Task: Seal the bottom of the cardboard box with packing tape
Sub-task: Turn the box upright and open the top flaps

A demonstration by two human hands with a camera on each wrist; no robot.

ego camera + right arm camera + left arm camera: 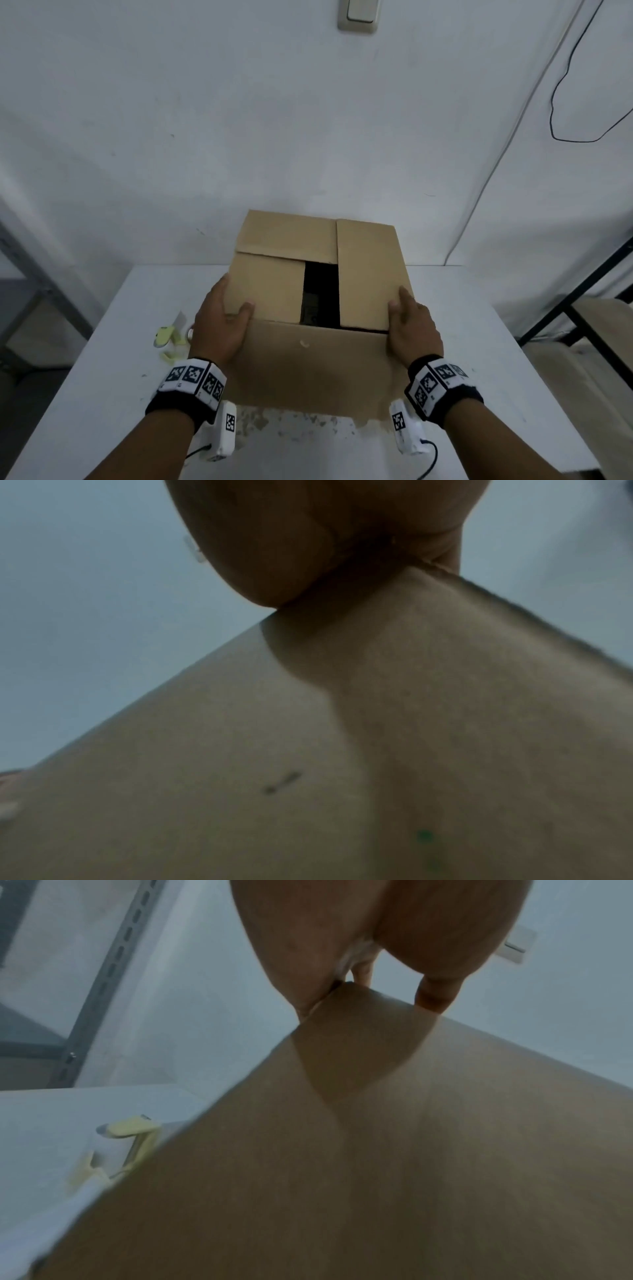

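Both hands, left hand (222,325) and right hand (412,325), grip the cardboard box's (318,370) near top corners, mid-desk (479,342), flaps partly open.

- White table (102,394) under both hands.
- Light switch (359,14) on the wall, far beyond the hands.
- Black cable (565,85) up right.
- Metal shelf frame (103,988) off left.
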